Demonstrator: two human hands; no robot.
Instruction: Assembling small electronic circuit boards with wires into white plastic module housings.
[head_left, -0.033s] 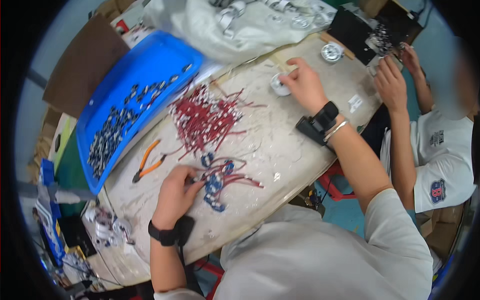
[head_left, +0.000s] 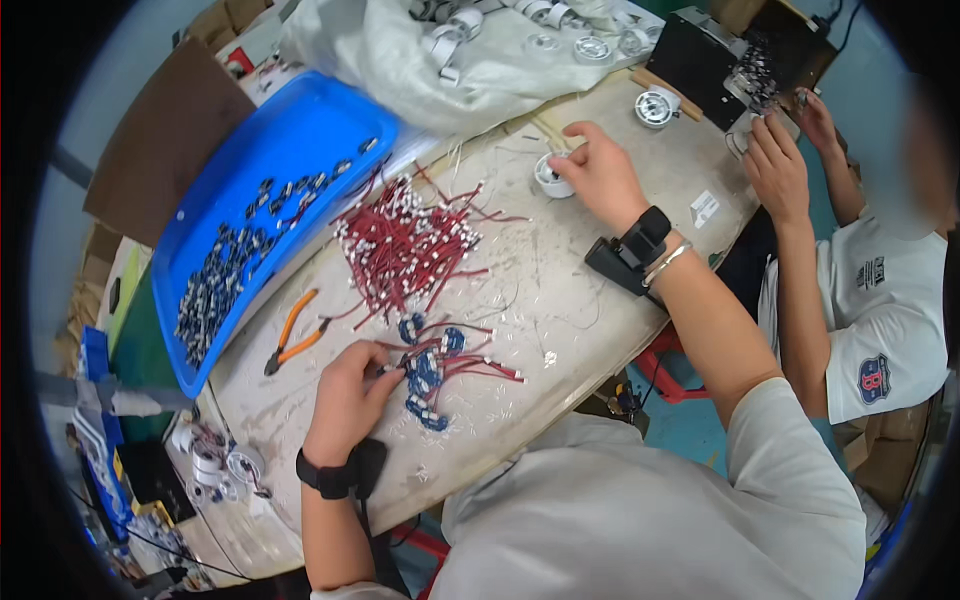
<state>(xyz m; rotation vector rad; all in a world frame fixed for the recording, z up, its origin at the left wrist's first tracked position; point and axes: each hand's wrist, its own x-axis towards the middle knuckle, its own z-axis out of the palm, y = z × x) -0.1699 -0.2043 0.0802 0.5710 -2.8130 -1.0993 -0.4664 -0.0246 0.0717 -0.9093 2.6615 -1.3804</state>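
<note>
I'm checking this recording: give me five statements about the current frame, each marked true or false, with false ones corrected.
1. The right hand is at a round white part. True.
2. Orange-handled pliers lie between the blue tray and the left hand. True.
3. The left hand is inside the tray. False: it is at the blue pieces on the table.
4. The red-wire heap lies beside the tray. True.
5. The silver bangle is on the left wrist. False: it is on the right.

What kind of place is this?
Probably a workshop or small factory: there's a pile of red wires, orange-handled pliers and a big blue tray of small parts.
</note>
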